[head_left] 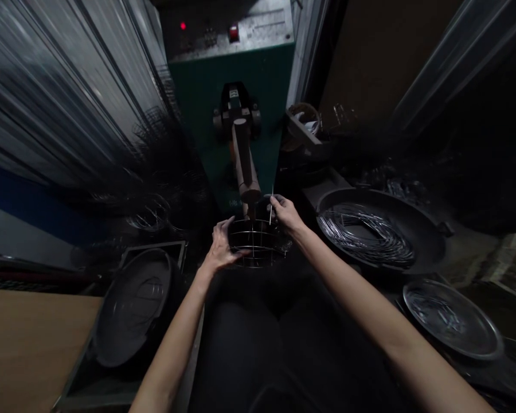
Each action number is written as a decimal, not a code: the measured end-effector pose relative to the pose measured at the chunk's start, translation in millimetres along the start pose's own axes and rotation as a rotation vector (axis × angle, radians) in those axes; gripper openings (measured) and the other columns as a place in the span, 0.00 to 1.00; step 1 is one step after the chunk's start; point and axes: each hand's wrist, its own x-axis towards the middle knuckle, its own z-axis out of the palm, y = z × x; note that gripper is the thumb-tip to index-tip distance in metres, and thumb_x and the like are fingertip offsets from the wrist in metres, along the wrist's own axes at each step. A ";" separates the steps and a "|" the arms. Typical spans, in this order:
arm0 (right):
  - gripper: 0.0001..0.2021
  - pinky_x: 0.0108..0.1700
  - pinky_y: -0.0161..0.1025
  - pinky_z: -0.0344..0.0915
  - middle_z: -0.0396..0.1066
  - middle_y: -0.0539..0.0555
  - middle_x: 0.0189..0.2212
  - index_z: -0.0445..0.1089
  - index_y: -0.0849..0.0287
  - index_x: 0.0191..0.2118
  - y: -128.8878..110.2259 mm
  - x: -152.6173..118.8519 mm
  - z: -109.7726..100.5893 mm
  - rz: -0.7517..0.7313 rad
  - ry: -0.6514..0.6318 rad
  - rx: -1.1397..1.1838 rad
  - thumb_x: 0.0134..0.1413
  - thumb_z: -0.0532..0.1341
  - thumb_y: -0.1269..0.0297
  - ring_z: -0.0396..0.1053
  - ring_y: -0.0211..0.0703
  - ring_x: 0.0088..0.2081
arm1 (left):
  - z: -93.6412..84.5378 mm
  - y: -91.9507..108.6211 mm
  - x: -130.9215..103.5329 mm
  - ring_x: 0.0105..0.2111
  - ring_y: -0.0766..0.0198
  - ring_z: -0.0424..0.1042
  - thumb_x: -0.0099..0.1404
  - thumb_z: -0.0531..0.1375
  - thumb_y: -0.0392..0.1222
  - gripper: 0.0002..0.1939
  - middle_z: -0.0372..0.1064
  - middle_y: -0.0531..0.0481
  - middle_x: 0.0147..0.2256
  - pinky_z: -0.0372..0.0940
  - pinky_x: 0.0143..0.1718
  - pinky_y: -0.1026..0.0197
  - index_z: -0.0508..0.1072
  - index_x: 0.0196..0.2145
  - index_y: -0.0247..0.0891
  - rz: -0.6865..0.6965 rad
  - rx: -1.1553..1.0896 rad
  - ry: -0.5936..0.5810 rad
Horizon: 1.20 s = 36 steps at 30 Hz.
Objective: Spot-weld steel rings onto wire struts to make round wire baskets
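A round wire frame (258,248) sits under the arm (246,163) of a green machine (258,74). My left hand (222,248) grips the frame's left side, with the thumb reaching across its near part. Just beyond the frame's right side, my right hand (284,212) pinches a short, thin metal rod (270,214) that stands roughly upright. The machine's lower tip comes down at the frame's far edge; whether they touch is hard to tell in the dark.
To the right, a large dark pan (430,241) holds bent wires, and a smaller round tray (477,335) holds small metal pieces. An oval pan (133,310) stands at the left beside a wooden board (34,344). A basket (303,109) is behind.
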 end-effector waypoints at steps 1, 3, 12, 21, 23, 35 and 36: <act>0.09 0.14 0.27 0.47 0.59 0.43 0.18 0.64 0.61 0.38 1.4 -0.2 -0.4 0.001 -0.010 0.013 0.57 0.59 0.59 0.51 0.28 0.14 | -1.3 0.6 0.6 0.54 0.46 0.58 0.50 0.65 0.52 0.42 0.54 0.36 0.52 0.57 0.55 0.43 0.55 0.57 0.35 -0.023 0.000 -0.018; 0.09 0.14 0.27 0.48 0.60 0.43 0.19 0.64 0.61 0.40 2.2 -0.7 -0.9 -0.001 -0.035 0.044 0.56 0.60 0.62 0.53 0.28 0.14 | -1.0 3.2 3.2 0.52 0.48 0.60 0.51 0.63 0.45 0.33 0.57 0.39 0.50 0.59 0.53 0.44 0.59 0.53 0.35 -0.076 -0.020 -0.011; 0.15 0.15 0.27 0.51 0.62 0.43 0.20 0.63 0.61 0.42 -13.0 -3.2 5.7 -0.090 -0.087 0.041 0.49 0.64 0.62 0.56 0.29 0.16 | 13.7 -4.6 -4.2 0.45 0.54 0.65 0.50 0.59 0.41 0.24 0.63 0.44 0.42 0.63 0.48 0.51 0.61 0.46 0.37 -0.099 -0.202 0.183; 0.21 0.16 0.28 0.50 0.60 0.42 0.19 0.63 0.62 0.43 -12.1 -0.4 18.9 -0.101 -0.184 0.039 0.47 0.64 0.55 0.54 0.28 0.16 | 14.8 -14.4 -10.5 0.42 0.56 0.65 0.50 0.59 0.41 0.24 0.61 0.46 0.41 0.63 0.44 0.53 0.60 0.45 0.38 -0.073 -0.237 0.210; 0.22 0.16 0.28 0.50 0.60 0.42 0.19 0.63 0.62 0.44 -10.4 -0.4 20.1 -0.095 -0.195 0.032 0.46 0.65 0.54 0.54 0.29 0.16 | 14.3 -15.3 -11.0 0.41 0.56 0.65 0.50 0.58 0.41 0.24 0.61 0.46 0.41 0.63 0.44 0.53 0.60 0.45 0.38 -0.070 -0.252 0.209; 0.22 0.18 0.30 0.52 0.58 0.43 0.17 0.62 0.60 0.36 -7.8 5.7 29.0 -0.056 -0.145 0.000 0.42 0.67 0.49 0.55 0.30 0.17 | 9.5 -25.3 -7.4 0.42 0.56 0.64 0.48 0.57 0.39 0.24 0.60 0.46 0.41 0.63 0.45 0.52 0.59 0.45 0.38 -0.055 -0.262 0.200; 0.22 0.18 0.30 0.52 0.58 0.43 0.17 0.62 0.60 0.34 -8.0 5.9 29.9 -0.053 -0.141 0.005 0.40 0.68 0.49 0.55 0.31 0.17 | 8.6 -26.1 -6.6 0.42 0.56 0.64 0.48 0.57 0.39 0.25 0.60 0.46 0.41 0.63 0.45 0.52 0.59 0.45 0.38 -0.054 -0.265 0.194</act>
